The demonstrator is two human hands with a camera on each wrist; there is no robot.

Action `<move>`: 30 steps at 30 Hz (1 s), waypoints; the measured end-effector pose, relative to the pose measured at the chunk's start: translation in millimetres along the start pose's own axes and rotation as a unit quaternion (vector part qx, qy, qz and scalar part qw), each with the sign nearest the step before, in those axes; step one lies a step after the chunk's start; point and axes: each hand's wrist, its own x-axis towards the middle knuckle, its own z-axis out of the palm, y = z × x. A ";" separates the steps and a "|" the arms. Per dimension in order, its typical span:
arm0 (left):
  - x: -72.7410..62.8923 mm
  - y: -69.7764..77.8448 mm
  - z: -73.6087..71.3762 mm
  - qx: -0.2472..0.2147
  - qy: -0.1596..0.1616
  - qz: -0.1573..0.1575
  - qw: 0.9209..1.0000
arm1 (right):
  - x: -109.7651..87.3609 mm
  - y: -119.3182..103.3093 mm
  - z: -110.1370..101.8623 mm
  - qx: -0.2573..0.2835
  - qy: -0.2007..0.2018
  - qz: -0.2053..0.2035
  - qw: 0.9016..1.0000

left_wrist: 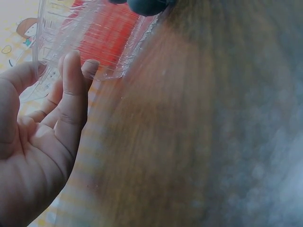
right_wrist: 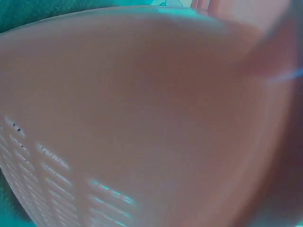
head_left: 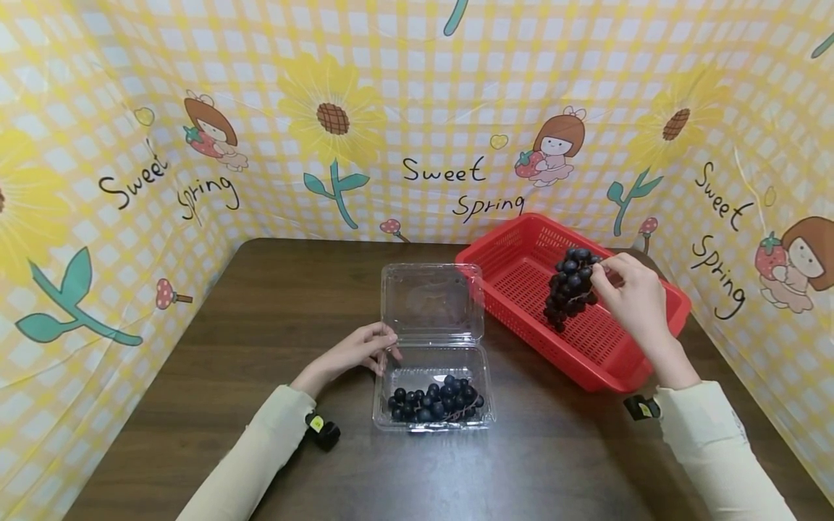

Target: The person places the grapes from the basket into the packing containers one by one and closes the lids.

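My right hand (head_left: 630,293) pinches a bunch of dark grapes (head_left: 572,286) near its top, and the bunch hangs over the red basket (head_left: 508,307). In the right wrist view the basket's slotted wall (right_wrist: 118,118) fills most of the picture, and the hand's grip is hidden. My left hand (head_left: 361,347) holds the left edge of a clear plastic clamshell box (head_left: 433,304) near its hinge. In the left wrist view, thumb and fingers (left_wrist: 73,94) are at the box's edge. More dark grapes (head_left: 436,401) lie in the box's front half.
The box stands with its lid folded back on a brown wooden table (head_left: 293,289); the lid's right corner overlaps the basket's rim in the head view. A yellow checked cloth (head_left: 404,108) with printed flowers and figures surrounds the table's back and sides.
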 end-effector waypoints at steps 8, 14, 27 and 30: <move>-0.7 2.0 0.2 -0.001 0.001 -0.004 1.000 | 1.8 0.2 0.3 0.008 0.019 -0.005 1.000; -0.2 2.1 -0.2 -0.005 -0.001 -0.003 1.000 | 3.6 -0.3 0.2 0.013 0.030 -0.010 0.999; 0.3 0.5 -0.5 0.000 -0.002 -0.003 1.000 | 6.6 -2.1 -1.3 0.025 0.061 -0.014 0.998; -0.6 1.1 0.1 0.004 -0.003 -0.002 1.000 | 6.5 -2.3 -2.0 0.023 0.059 -0.010 0.998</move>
